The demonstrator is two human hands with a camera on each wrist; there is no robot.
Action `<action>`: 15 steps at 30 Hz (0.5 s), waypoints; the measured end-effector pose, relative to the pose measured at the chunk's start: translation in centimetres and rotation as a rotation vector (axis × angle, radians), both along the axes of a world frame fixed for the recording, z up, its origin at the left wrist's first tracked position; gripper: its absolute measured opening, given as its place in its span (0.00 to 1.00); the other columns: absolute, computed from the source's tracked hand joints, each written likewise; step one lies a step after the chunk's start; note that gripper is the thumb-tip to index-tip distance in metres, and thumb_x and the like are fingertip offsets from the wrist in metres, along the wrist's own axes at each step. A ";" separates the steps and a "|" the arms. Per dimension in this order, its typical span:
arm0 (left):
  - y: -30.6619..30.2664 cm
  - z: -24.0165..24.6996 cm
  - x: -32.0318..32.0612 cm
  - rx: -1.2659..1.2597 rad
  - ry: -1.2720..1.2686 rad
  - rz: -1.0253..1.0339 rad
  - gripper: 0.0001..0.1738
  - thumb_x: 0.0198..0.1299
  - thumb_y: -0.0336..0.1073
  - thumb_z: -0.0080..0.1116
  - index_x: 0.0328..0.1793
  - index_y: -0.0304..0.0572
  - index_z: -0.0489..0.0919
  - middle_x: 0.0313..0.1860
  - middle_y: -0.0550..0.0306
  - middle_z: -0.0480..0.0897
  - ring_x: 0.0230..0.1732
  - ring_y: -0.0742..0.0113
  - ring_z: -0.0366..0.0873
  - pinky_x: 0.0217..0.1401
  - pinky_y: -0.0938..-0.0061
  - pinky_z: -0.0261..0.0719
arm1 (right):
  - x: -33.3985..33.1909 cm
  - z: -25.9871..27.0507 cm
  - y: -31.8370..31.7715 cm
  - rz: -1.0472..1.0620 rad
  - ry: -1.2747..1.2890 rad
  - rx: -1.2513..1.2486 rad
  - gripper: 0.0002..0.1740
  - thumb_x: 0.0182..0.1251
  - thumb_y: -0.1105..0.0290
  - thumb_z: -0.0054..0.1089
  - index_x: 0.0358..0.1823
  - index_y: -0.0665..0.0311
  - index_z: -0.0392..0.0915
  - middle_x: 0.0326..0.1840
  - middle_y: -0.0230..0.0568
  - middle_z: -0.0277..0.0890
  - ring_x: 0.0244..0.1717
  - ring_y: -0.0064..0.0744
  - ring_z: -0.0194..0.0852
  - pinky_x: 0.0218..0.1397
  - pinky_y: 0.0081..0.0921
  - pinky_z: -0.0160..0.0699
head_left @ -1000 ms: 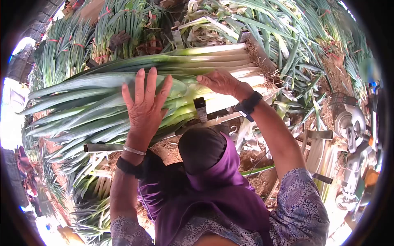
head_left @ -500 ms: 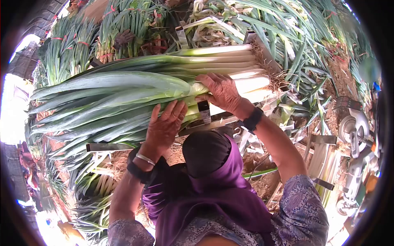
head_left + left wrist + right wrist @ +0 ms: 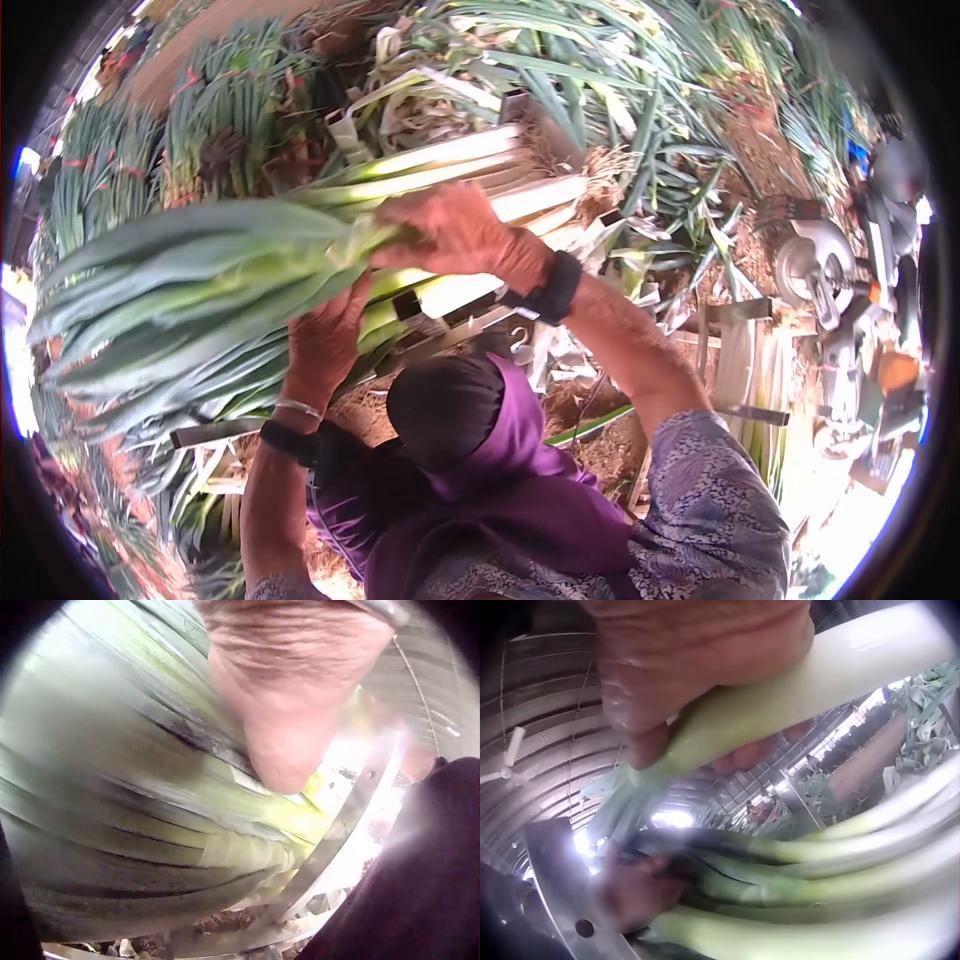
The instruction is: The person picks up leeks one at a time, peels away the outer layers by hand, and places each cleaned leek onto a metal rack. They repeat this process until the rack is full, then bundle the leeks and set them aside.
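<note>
My right hand grips a leek round its stalk. In the head view this leek's long green leaves fan out to the left, and its roots stick out at the right. The right wrist view shows its pale stalk raised over the other leeks, which lie side by side. Just below the held leek's leaves is my left hand, its fingertips partly hidden there. In the right wrist view the left hand lies against the leeks beside a metal upright.
Metal uprights edge the rack of leeks. Red-tied leek bundles stand at the back left, and loose trimmed leaves pile up behind. A silver machine with a round part is on the right. Another rack holds more leeks.
My right hand has taken hold of the leek's stalk and lifted it leftward off the others. My left hand has drawn back from on top of the leaves to below them.
</note>
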State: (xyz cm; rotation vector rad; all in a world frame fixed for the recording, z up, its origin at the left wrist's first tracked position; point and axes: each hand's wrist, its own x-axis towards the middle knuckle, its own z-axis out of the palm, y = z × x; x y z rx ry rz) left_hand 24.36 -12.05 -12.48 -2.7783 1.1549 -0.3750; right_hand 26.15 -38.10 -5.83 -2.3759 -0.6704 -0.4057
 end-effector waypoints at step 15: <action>-0.7 -2.6 -2.2 -0.037 0.027 0.049 0.34 0.61 0.42 0.54 0.75 0.53 0.65 0.71 0.59 0.69 0.72 0.51 0.63 0.72 0.45 0.56 | 0.3 -6.6 0.6 0.028 0.118 -0.056 0.27 0.57 0.36 0.61 0.38 0.54 0.79 0.26 0.44 0.78 0.31 0.52 0.79 0.30 0.43 0.74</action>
